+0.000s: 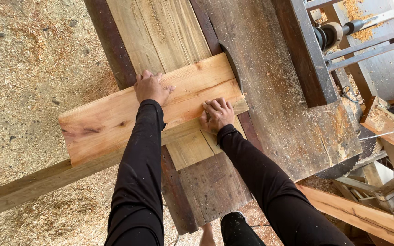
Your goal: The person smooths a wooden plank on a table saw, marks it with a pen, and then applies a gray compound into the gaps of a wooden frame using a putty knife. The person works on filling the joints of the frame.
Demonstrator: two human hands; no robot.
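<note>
Both hands press flat and open on a board (128,120) lying across the wooden surface (274,91): left hand (152,88) at its far edge, right hand (217,114) near its right end. That end touches a dark curved blade (231,64) rising through a slot. A slip could likely carry the right fingers into it.

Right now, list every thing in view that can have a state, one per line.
left hand: palm down, pressed flat on the plank.
right hand: fingers spread, pressing the plank's near edge.
reddish plank: lying flat across the bench, its left end overhanging.
saw blade: raised through the bench top, right at the plank's end.
workbench: worn, dusted with sawdust.
floor: covered in sawdust.
</note>
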